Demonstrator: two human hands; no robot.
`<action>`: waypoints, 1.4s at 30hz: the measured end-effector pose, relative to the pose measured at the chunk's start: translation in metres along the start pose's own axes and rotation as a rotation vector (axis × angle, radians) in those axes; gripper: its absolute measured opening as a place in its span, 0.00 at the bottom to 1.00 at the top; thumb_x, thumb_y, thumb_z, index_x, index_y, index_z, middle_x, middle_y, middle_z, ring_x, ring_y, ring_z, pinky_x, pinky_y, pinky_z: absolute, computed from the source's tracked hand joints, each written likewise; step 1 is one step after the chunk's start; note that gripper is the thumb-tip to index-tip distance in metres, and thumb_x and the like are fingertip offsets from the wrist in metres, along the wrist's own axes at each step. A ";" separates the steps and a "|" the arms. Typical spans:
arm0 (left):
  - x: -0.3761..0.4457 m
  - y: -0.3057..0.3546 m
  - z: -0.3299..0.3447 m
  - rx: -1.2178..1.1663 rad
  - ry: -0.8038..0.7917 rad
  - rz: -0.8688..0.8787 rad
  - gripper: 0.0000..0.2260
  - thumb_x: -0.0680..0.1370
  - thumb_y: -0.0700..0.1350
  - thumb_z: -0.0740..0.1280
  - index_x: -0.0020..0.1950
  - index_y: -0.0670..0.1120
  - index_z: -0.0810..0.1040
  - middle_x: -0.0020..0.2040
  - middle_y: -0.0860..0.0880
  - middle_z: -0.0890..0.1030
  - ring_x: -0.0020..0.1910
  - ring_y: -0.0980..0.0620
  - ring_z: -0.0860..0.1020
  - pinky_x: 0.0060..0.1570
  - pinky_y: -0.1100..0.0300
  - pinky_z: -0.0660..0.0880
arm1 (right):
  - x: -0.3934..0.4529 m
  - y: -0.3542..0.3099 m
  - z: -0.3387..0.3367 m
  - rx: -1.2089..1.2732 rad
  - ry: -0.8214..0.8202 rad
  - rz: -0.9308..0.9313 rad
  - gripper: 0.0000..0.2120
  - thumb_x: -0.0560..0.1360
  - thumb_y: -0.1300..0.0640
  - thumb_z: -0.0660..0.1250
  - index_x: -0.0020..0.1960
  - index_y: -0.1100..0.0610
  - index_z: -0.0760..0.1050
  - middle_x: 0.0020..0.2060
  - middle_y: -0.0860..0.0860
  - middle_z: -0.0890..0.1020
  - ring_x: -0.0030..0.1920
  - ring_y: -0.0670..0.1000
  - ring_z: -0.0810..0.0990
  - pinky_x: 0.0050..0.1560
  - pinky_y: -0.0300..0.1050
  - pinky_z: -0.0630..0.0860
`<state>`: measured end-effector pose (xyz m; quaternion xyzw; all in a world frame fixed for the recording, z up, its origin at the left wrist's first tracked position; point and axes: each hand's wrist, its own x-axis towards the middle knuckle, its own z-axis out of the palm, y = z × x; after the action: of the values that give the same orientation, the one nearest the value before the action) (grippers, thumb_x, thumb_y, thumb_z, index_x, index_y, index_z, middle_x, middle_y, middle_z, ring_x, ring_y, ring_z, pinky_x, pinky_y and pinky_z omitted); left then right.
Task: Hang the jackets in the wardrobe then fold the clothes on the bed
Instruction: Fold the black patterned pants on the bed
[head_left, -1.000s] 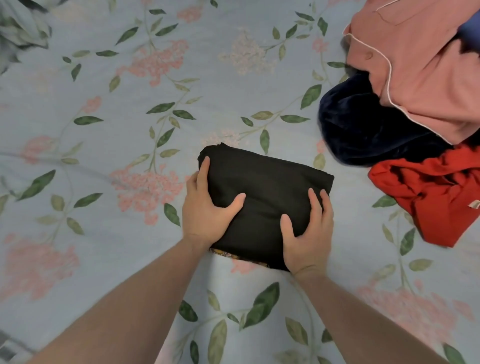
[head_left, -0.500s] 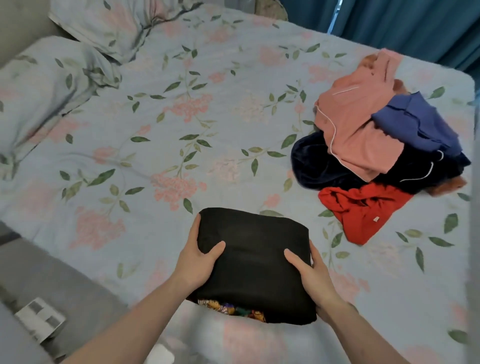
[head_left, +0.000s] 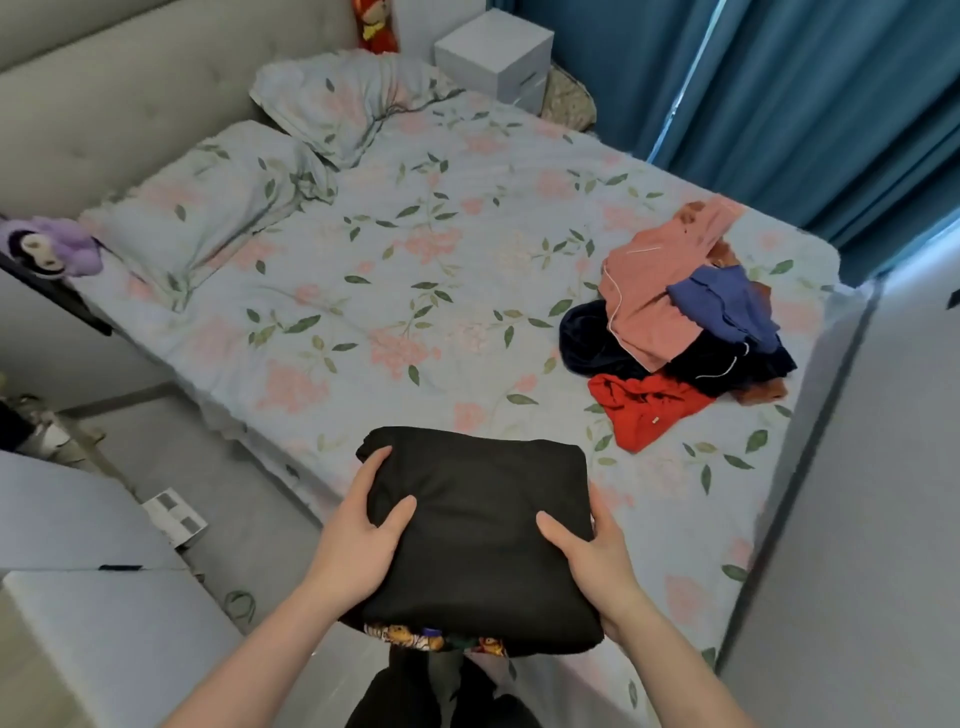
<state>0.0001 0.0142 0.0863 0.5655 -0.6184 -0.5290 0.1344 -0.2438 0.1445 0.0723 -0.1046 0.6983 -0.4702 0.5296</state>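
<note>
Bed (head_left: 467, 218) edge: both hands grip folded black garment (head_left: 483, 530).

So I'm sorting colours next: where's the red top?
In the head view, the red top lies right of centre on the bed, at the pile's near edge, beside the navy garment.

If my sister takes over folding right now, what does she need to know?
Left hand and right hand each grip a side of the folded black garment, at the bed's near edge.
Done: this black one is folded.
Left: the unfolded pile on the bed's right side, with pink, blue, dark navy and red clothes. Wardrobe and jackets aren't in view.
</note>
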 end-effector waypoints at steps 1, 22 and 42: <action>-0.012 0.004 -0.007 0.000 0.002 0.006 0.28 0.81 0.56 0.67 0.77 0.72 0.57 0.70 0.62 0.74 0.64 0.58 0.78 0.65 0.51 0.77 | -0.008 -0.006 0.004 -0.015 -0.012 -0.024 0.35 0.72 0.53 0.79 0.75 0.40 0.69 0.63 0.45 0.83 0.58 0.47 0.85 0.57 0.52 0.83; -0.143 -0.045 -0.253 -0.274 0.493 0.106 0.43 0.74 0.52 0.78 0.80 0.67 0.55 0.65 0.75 0.67 0.58 0.78 0.72 0.58 0.75 0.71 | -0.099 -0.116 0.264 -0.311 -0.594 -0.198 0.39 0.70 0.56 0.79 0.76 0.42 0.66 0.59 0.47 0.84 0.54 0.52 0.87 0.53 0.50 0.81; -0.014 0.001 -0.446 -0.235 0.739 0.079 0.40 0.77 0.53 0.75 0.80 0.66 0.53 0.73 0.63 0.67 0.69 0.60 0.71 0.72 0.56 0.70 | -0.011 -0.258 0.488 -0.304 -0.717 -0.407 0.32 0.68 0.53 0.81 0.69 0.41 0.73 0.57 0.44 0.84 0.50 0.46 0.87 0.46 0.44 0.82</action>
<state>0.3450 -0.1980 0.2729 0.6744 -0.4846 -0.3514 0.4323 0.0786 -0.2528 0.2794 -0.4731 0.4968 -0.3909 0.6136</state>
